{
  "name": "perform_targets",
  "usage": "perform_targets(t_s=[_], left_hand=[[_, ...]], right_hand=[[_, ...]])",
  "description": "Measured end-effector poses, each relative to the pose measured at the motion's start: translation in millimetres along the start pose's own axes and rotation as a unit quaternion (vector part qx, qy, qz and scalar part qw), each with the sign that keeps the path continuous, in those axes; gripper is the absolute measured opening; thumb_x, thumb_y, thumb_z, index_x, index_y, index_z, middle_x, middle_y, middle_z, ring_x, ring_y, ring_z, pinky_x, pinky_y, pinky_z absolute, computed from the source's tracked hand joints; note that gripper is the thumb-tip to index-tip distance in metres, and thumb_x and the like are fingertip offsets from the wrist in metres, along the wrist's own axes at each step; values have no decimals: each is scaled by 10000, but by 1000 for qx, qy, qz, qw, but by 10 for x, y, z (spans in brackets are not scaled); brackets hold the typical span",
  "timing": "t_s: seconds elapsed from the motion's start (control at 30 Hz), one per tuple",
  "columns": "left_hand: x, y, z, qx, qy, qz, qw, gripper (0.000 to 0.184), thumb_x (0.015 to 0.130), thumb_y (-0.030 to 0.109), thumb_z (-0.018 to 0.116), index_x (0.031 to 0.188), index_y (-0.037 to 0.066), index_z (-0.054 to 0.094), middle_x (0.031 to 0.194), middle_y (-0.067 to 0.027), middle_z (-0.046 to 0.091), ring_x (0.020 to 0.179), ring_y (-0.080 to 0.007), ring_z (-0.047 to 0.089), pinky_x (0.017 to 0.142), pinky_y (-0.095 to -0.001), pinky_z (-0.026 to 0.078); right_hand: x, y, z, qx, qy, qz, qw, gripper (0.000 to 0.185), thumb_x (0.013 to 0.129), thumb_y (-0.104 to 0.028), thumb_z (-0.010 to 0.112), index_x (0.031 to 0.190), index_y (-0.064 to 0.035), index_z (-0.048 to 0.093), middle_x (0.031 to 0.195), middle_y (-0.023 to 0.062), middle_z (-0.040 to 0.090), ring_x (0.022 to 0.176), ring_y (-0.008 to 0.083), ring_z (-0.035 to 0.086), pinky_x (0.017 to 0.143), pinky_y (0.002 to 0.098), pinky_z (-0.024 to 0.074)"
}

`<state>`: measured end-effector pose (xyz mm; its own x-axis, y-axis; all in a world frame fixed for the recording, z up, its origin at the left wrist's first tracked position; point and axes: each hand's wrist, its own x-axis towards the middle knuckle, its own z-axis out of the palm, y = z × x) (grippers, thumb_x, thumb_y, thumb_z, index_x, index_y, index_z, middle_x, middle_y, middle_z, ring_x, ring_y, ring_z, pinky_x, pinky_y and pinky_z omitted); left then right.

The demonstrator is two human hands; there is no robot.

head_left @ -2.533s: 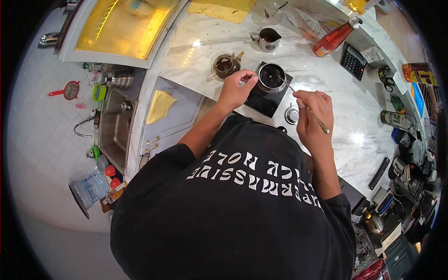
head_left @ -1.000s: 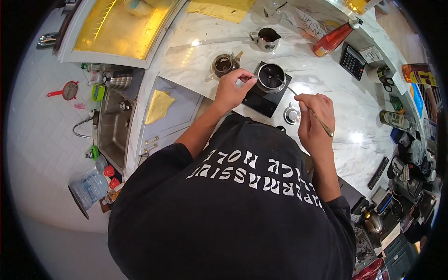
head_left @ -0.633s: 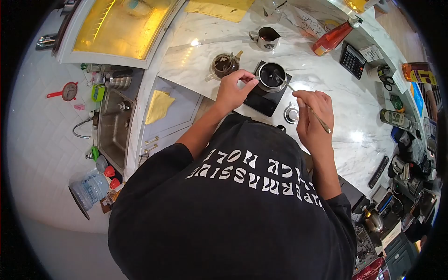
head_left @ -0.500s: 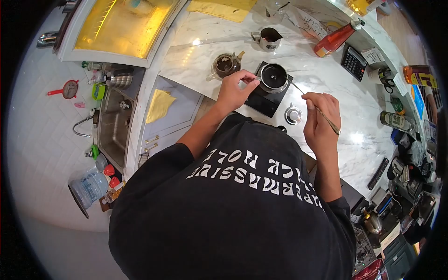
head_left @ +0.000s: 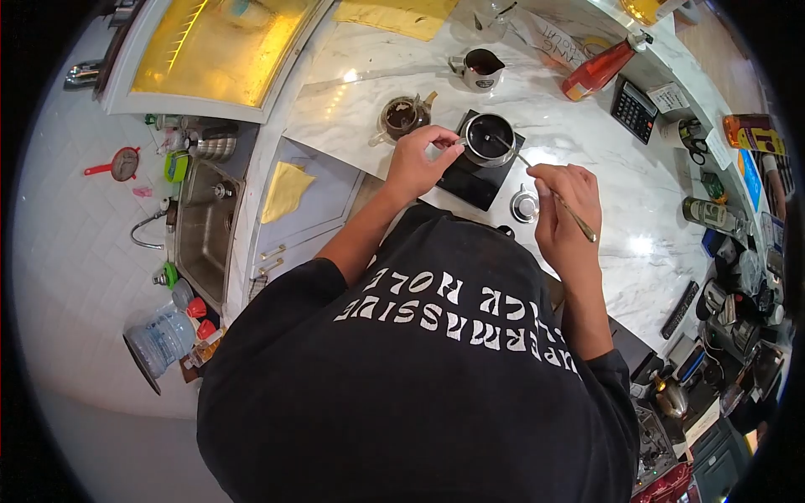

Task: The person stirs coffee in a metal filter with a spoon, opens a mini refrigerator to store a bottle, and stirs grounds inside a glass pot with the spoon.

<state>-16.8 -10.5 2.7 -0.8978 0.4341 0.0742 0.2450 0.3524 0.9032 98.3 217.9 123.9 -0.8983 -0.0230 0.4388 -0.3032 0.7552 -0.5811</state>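
A round steel-rimmed cup of dark liquid (head_left: 490,139) stands on a flat black scale (head_left: 471,184). At its left side, my left hand (head_left: 423,159) pinches the cup's edge or handle; the exact grip is too small to make out. My right hand (head_left: 570,197) is closed around a long metal spoon (head_left: 579,221), whose far end dips into the dark liquid. Just below the cup, near my right hand, lies a small round metal lid-like piece (head_left: 525,206). A glass teapot (head_left: 404,117) with dark contents is left of the cup.
Behind the cup stands a small pitcher (head_left: 482,70) of dark liquid. A red bottle (head_left: 605,69) and a calculator (head_left: 635,111) are at the back right. A sink (head_left: 204,226) lies to the left, and a remote (head_left: 680,310) near the right edge.
My right hand and the spoon have shifted slightly left, and the spoon's tip sits further into the cup. My left hand stays at the cup's side.
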Motion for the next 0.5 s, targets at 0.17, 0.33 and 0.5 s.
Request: perform_targets(t_s=[0.17, 0.33, 0.5], left_hand=[[3, -4, -15, 13, 0, 3, 1000, 220, 903, 129, 777, 1062, -14, 726, 958, -98, 735, 892, -164, 677, 837, -302, 531], [8, 27, -16, 13, 1, 22, 1000, 224, 898, 121, 780, 1070, -13, 729, 966, -101, 727, 895, -169, 679, 840, -305, 531], [21, 33, -19, 22, 25, 44, 998, 183, 864, 124, 792, 998, 12, 741, 909, -113, 727, 839, -229, 704, 775, -333, 548]], right_hand=[[-37, 43, -108, -23, -5, 28, 999, 136, 916, 22, 642, 1033, -46, 655, 924, 84, 696, 864, 283, 645, 907, 417, 447], [-11, -4, -36, -2, -1, 7, 1000, 132, 922, 19, 636, 1033, -50, 654, 912, 87, 691, 862, 289, 638, 903, 420, 447], [-32, 15, -94, -14, 5, 26, 1000, 109, 926, 11, 638, 1020, -41, 653, 895, 92, 689, 830, 299, 629, 900, 422, 447]])
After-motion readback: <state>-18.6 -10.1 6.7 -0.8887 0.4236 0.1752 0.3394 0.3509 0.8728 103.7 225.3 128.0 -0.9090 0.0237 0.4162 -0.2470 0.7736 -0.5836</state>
